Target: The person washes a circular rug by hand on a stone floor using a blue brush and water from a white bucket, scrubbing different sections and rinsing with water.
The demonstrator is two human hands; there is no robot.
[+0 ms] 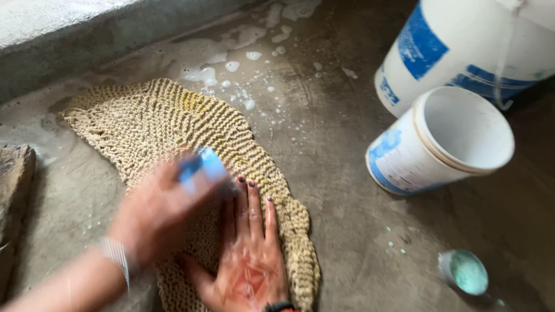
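2 buckets (439, 141) block right; bare floor (324, 144) between, passable

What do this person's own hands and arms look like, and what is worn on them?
Both forearms are bare, with no sleeves. The left hand, motion-blurred, has a band of thin silvery bangles at its wrist. The right hand has a reddish-brown painted pattern on its back, dark polish on the fingernails, and a dark band with a red touch at the wrist.

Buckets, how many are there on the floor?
2. A big white and blue bucket stands at the top right, partly out of view. A smaller white and blue bucket lies tipped just below it. More may sit outside the picture.
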